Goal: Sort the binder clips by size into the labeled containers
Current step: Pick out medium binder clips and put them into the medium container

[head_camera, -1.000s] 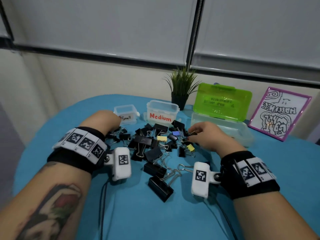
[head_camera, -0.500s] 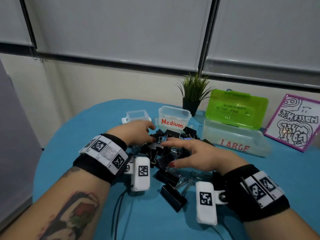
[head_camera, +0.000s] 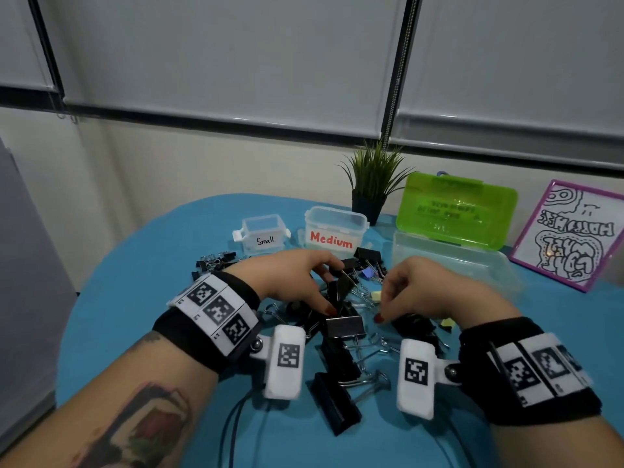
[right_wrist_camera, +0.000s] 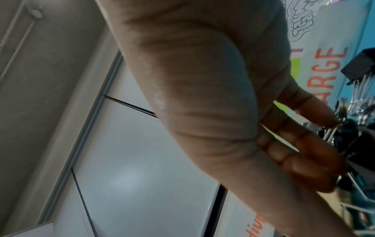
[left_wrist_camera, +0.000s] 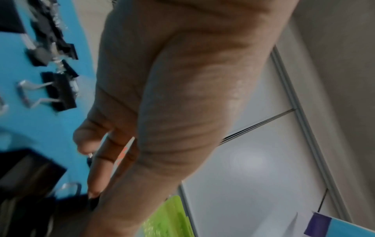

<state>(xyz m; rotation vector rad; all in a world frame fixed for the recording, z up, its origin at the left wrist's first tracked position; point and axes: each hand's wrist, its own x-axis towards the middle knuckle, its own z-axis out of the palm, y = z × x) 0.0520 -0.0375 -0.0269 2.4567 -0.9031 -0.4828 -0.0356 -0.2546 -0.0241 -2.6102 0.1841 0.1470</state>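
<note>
Black steel binder clips (head_camera: 341, 336) lay tangled in a heap on the blue counter (head_camera: 135, 298), in front of the Small (head_camera: 261, 233), Medium (head_camera: 334, 231) and large (head_camera: 449, 258) containers. Both hands hovered over the heap; left hand (head_camera: 297, 282) and right hand (head_camera: 422, 292) had fingers curled down, but whether either pinched a clip I could not tell. Clips looked light, stiff and springy, with wire handles likely to snag; gripping the folded body seemed safest.
</note>
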